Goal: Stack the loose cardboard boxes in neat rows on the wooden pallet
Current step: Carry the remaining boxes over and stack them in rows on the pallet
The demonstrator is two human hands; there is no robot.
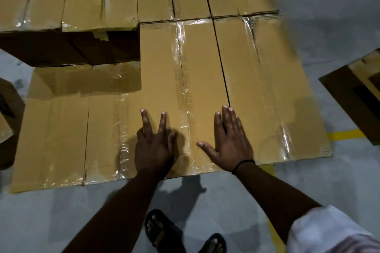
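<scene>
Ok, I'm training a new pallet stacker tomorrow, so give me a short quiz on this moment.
1. True or false: the left hand carries a box in the air.
2. The right hand lies flat on: A) the taped box, B) a wooden table, C) a plastic crate.
3. Which wrist wears the black band?
Key: 1 false, it rests on the taped box. 2 A. 3 the right.
</scene>
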